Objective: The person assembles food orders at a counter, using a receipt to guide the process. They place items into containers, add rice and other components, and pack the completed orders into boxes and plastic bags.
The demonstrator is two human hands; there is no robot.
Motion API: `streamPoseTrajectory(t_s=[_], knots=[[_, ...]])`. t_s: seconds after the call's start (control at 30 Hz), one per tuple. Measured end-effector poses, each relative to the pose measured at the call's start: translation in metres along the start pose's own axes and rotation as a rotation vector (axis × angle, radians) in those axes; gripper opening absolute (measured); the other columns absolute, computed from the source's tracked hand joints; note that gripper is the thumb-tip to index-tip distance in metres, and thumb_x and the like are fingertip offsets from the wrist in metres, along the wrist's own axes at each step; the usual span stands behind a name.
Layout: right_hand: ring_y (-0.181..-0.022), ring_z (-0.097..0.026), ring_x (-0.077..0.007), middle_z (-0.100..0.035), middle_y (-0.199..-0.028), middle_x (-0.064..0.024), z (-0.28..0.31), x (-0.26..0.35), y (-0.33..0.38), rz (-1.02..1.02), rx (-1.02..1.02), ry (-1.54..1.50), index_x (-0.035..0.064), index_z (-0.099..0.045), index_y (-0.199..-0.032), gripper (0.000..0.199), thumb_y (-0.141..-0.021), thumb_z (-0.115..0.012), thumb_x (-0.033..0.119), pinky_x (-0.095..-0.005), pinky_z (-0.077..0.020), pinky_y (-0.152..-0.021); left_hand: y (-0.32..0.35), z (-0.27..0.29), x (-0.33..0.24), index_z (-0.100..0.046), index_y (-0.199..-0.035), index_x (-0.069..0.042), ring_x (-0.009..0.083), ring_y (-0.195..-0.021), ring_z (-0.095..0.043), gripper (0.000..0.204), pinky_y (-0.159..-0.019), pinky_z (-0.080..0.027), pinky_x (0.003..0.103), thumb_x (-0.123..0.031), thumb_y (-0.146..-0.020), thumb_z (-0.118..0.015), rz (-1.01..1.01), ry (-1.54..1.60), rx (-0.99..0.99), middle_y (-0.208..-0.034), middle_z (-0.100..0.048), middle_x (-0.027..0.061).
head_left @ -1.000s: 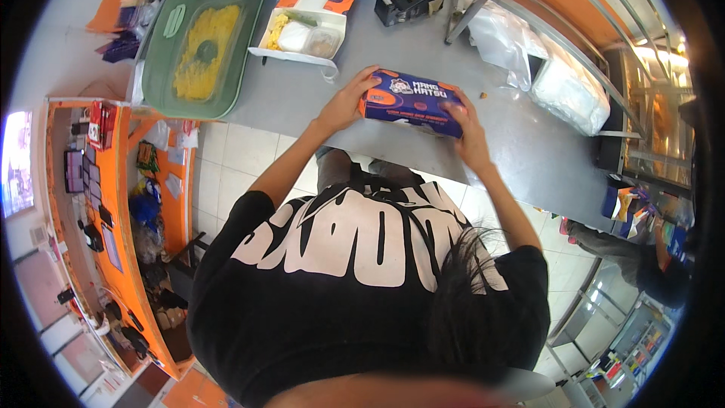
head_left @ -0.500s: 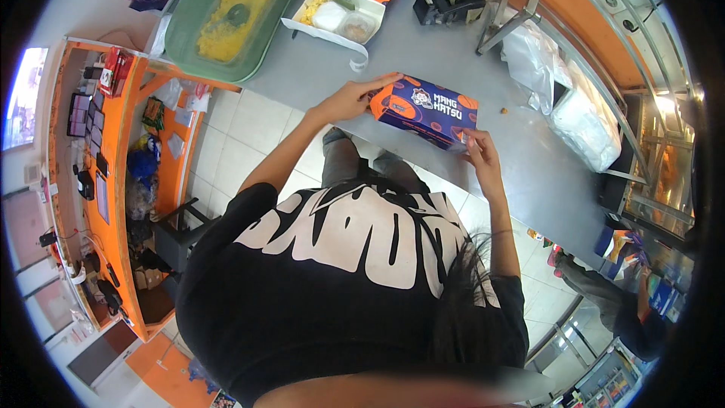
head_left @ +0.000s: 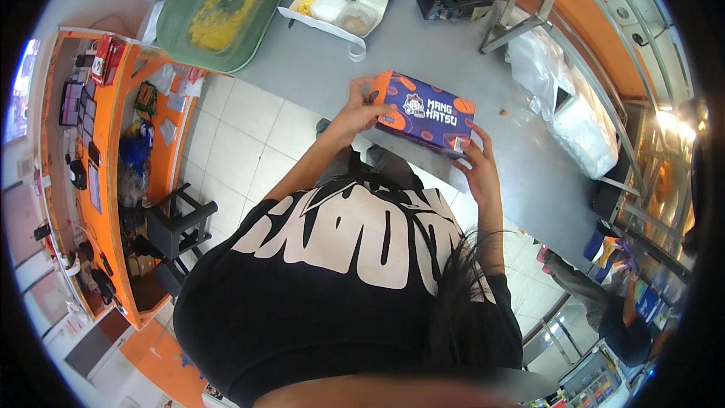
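A closed paper food box (head_left: 427,112), dark blue with orange patterns, rests near the front edge of the metal table. My left hand (head_left: 361,112) is closed round its left end, thumb on the near side and fingers by the orange end flap. At the right end, my right hand (head_left: 479,165) holds the near corner with curved fingers, the thumb low at the front. Beyond the closed box is an open food box (head_left: 306,15) with yellow food, a white portion and a small clear cup in it. The undersides of both hands are hidden.
A green tub (head_left: 260,41) of yellow food stands at the far left of the table (head_left: 551,204). A black tape dispenser (head_left: 457,1) sits at the back, near a metal rack (head_left: 521,26) and plastic bags (head_left: 529,68). Another person (head_left: 623,325) is at lower right.
My left hand has shifted its grip, its thumb now across the near side of the closed box. The right-hand fingers have spread a little lower at the corner. The view has shifted slightly.
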State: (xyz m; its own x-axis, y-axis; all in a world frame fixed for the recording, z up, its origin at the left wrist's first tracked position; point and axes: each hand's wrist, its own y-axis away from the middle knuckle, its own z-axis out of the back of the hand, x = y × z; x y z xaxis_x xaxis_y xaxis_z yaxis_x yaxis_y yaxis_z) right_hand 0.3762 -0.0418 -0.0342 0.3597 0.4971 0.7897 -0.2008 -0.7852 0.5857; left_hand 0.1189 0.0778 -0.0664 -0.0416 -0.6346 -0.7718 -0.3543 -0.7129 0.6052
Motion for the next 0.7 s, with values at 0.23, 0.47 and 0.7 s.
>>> streamPoseTrajectory(t_s=[0.23, 0.47, 0.7], knots=[[-0.109, -0.054, -0.0192, -0.058, -0.121, -0.0160, 0.009, -0.028, -0.011, 0.114, 0.024, 0.261, 0.0072, -0.036, -0.142, 0.064, -0.088, -0.066, 0.021, -0.0319, -0.0406, -0.092, 0.004, -0.010, 0.025, -0.017, -0.138, -0.020, 0.0241, -0.117, -0.047, 0.084, -0.085, -0.051, 0.038, -0.016, -0.078, -0.077, -0.149, 0.111, 0.068, -0.128, -0.043, 0.0137], [-0.101, -0.054, -0.0159, -0.048, -0.131, -0.0122, 0.017, -0.033, -0.023, 0.335, -0.067, 0.635, 0.0041, -0.049, -0.134, 0.056, -0.085, -0.070, 0.020, -0.0286, -0.0450, -0.087, -0.011, -0.010, 0.039, -0.011, -0.148, -0.008, 0.0296, -0.127, -0.038, 0.101, -0.109, -0.029, 0.043, -0.011, -0.073, -0.079, -0.431, -0.679, -0.065, -0.143, -0.031, 0.0218], [-0.092, -0.053, -0.0118, -0.050, -0.125, -0.0041, -0.002, -0.017, -0.063, 0.392, 0.169, 0.514, 0.0078, -0.052, -0.133, 0.052, -0.085, -0.070, 0.021, -0.0267, -0.0463, -0.082, 0.002, 0.007, 0.017, -0.015, -0.144, -0.009, 0.0263, -0.122, -0.043, 0.090, -0.094, -0.046, 0.038, -0.010, -0.078, -0.076, -0.498, 0.053, 0.099, -0.138, -0.035, 0.0204]])
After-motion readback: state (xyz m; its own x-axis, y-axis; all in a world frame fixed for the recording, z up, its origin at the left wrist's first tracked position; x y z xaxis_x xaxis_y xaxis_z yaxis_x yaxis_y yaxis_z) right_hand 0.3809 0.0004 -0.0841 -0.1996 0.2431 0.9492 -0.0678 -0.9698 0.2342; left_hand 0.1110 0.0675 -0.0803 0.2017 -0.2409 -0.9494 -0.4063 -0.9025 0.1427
